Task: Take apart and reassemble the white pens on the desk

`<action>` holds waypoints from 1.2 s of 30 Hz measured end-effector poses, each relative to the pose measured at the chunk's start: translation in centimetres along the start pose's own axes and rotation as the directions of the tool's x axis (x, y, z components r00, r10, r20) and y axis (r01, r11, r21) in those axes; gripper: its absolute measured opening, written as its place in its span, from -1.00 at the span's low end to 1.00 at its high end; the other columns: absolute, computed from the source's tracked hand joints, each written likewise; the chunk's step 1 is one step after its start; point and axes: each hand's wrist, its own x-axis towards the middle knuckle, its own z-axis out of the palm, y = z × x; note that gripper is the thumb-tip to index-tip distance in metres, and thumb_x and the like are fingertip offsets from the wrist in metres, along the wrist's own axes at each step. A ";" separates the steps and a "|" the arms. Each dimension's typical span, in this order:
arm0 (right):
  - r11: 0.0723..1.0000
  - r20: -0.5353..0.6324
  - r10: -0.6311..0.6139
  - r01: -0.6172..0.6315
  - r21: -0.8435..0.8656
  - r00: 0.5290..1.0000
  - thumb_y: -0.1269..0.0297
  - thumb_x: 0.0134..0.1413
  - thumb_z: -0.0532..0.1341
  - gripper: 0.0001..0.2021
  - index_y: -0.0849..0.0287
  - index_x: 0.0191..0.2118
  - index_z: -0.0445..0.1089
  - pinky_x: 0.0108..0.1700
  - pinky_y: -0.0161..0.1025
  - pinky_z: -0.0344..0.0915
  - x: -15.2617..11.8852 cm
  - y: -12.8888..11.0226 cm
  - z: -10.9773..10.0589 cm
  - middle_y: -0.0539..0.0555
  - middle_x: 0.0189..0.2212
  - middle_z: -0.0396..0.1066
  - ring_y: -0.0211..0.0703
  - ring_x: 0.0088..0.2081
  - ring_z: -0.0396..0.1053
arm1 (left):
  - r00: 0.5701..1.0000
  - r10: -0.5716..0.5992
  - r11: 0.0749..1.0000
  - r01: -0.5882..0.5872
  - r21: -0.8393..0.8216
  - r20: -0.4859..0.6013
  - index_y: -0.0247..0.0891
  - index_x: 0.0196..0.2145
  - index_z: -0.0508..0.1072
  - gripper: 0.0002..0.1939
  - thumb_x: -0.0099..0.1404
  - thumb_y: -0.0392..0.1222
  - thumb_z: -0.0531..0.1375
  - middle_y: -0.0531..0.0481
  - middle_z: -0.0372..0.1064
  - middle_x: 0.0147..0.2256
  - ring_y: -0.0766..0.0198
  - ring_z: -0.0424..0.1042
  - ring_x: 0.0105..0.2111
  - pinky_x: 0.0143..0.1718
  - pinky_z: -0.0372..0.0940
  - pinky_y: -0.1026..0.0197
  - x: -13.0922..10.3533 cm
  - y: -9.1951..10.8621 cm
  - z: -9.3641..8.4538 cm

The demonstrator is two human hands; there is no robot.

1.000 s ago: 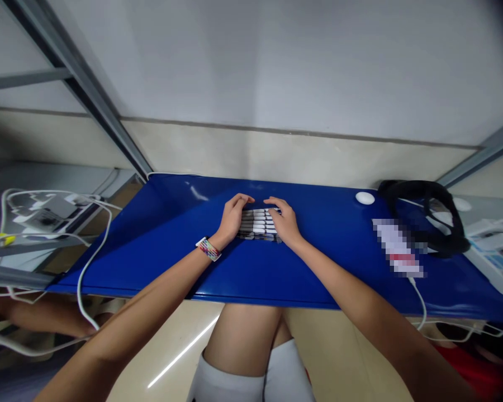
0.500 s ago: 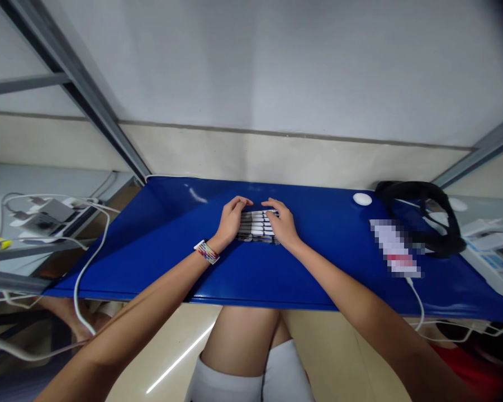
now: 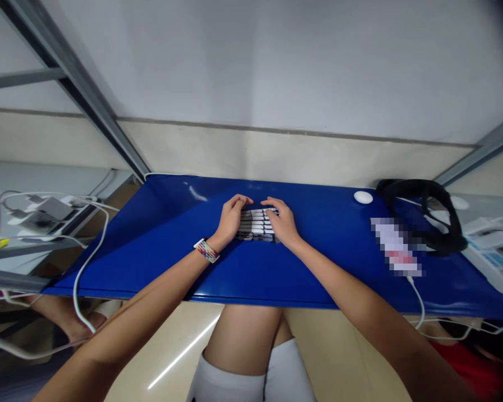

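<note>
A row of several white, marker-like pens point(image 3: 256, 222) with dark bands lies side by side in front of me on the blue table point(image 3: 251, 273). My left hand point(image 3: 233, 216) curls round the row's left end, fingers bent inward and touching it. At the right end my right hand point(image 3: 281, 220) presses its thumb on the pens while its fingers curve round the far side. Both hands partly cover the pens' ends. Along the near edge of the row runs a clear, shiny strip, too small to make out.
To the right are a white oval object point(image 3: 362, 197), a black strap loop point(image 3: 427, 218) and a blurred-out phone-like object point(image 3: 396, 245) with a white cable. A power strip point(image 3: 46, 218) with plugs and cables sits at left. Metal posts point(image 3: 96, 106) frame the table; a wall stands behind.
Both hands stay round the row of pens with almost no movement. The whole view has shifted very slightly.
</note>
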 end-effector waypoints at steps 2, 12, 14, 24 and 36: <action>1.000 0.007 0.000 0.000 0.000 1.000 0.42 0.17 0.18 -0.68 0.02 -0.07 0.62 0.39 0.17 0.23 0.1 0.1 0.0 0.15 0.18 0.53 0.12 0.29 0.41 | 1.000 0.000 1.000 0.000 -0.005 -0.001 -0.18 -0.29 0.54 -0.71 0.45 -0.05 0.07 -0.09 0.57 -0.15 0.06 0.50 -0.02 0.13 0.35 0.04 0.1 -0.1 0.0; 0.999 0.012 -0.012 0.013 -0.050 1.000 0.45 0.16 0.21 -0.68 0.01 -0.07 0.62 0.44 0.24 0.15 0.4 0.7 0.0 0.13 0.19 0.54 0.16 0.40 0.28 | 1.000 -0.017 0.998 0.016 -0.057 -0.019 -0.18 -0.29 0.54 -0.73 0.44 -0.05 0.11 -0.10 0.58 -0.13 0.04 0.51 -0.01 0.15 0.35 0.01 0.2 -0.1 -0.1; 0.998 0.016 -0.025 0.026 -0.057 1.000 0.45 0.16 0.22 -0.70 0.00 -0.09 0.62 0.43 0.25 0.15 0.5 0.5 -0.3 0.11 0.18 0.54 0.16 0.41 0.27 | 1.000 -0.023 0.998 0.022 -0.057 -0.020 -0.18 -0.29 0.54 -0.73 0.44 -0.03 0.11 -0.11 0.58 -0.12 0.04 0.51 0.00 0.15 0.37 0.01 0.3 -0.2 -0.2; 0.894 0.424 -0.380 0.444 -0.060 0.822 0.37 0.20 0.34 -0.87 0.03 -0.37 0.60 0.00 -0.09 0.37 -0.3 -3.8 -2.8 0.06 -0.28 0.51 -0.02 -0.14 0.43 | 0.998 -0.005 0.999 0.002 -0.038 -0.067 -0.19 -0.29 0.54 -0.73 0.42 -0.04 0.11 -0.10 0.58 -0.13 0.07 0.51 -0.03 0.04 0.38 0.06 1.1 -0.7 -1.2; 0.843 0.666 -0.328 0.525 -0.113 0.670 0.39 0.14 0.41 -0.93 0.07 -0.29 0.64 -0.30 -0.26 0.10 -0.8 -4.8 -3.4 -0.04 -0.41 0.43 -0.24 -0.39 0.33 | 0.995 0.009 0.997 -0.017 -0.074 -0.099 -0.19 -0.31 0.56 -0.75 0.41 -0.09 0.12 -0.09 0.56 -0.17 0.10 0.50 -0.08 -0.03 0.36 0.10 1.5 -1.3 -1.4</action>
